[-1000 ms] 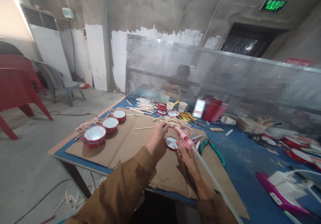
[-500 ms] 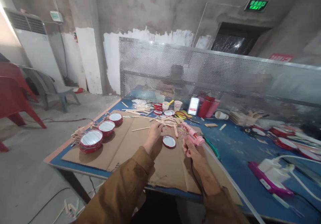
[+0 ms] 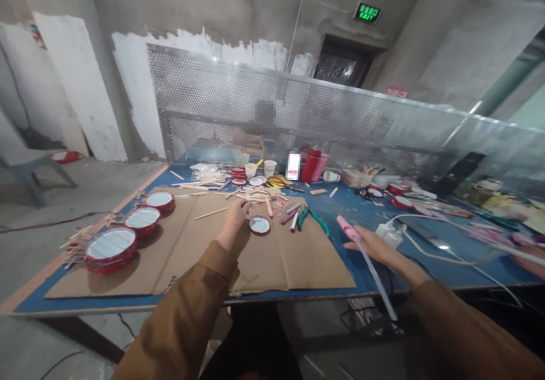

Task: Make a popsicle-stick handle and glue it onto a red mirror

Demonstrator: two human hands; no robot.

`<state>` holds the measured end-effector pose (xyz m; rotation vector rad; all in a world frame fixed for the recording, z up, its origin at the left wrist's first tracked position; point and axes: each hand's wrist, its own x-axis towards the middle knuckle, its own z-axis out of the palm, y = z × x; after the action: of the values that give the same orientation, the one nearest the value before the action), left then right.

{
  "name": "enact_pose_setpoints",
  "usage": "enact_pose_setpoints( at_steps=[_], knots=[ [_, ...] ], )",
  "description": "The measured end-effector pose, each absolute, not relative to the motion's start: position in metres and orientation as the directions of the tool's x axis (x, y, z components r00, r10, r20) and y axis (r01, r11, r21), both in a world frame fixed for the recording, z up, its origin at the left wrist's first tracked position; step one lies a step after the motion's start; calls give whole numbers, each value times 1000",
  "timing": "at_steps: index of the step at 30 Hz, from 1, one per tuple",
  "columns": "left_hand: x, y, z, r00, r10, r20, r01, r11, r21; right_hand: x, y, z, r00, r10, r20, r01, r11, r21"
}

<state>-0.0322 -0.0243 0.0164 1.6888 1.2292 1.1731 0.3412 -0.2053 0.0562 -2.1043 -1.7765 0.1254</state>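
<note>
right hand [image 3: 377, 244]: gripping gun [image 3: 349, 229], right of cardboard [image 3: 319, 261] | left hand [image 3: 235, 216]: pinching, can't tell on what | lid [image 3: 259, 225]: lying on cardboard | I'm kinda worrying bumping that plug [image 3: 389, 234] could jolt the gun

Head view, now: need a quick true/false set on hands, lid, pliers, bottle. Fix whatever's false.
1. The right hand is at the pink glue gun. True.
2. The small round lid near the left hand lies on bare blue tabletop. False: the lid lies on the cardboard.
3. The left hand holds the teal-handled pliers. False: the pliers lie near the cardboard's right edge, apart from both hands.
4. Three red-rimmed round pieces stand in a row left of the left hand. True.
5. The red bottle lies on the floor. False: it stands on the table, behind the cardboard.
</note>
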Motion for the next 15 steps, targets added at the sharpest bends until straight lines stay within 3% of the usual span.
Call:
enact_pose_setpoints(
  at_steps=[2,5,15],
  knots=[
    [-33,-24,15,121,962,247,307,-272,912,353,-205,47,200,976,85,947,-171,-270],
    [-35,-23,16,87,963,256,316,-270,910,365,-198,43,181,982,61,966,-166,-199],
    [-37,-25,18,-9,964,264,275,-252,928,379,-175,59,106,994,-32,991,-108,-81]
  ],
)
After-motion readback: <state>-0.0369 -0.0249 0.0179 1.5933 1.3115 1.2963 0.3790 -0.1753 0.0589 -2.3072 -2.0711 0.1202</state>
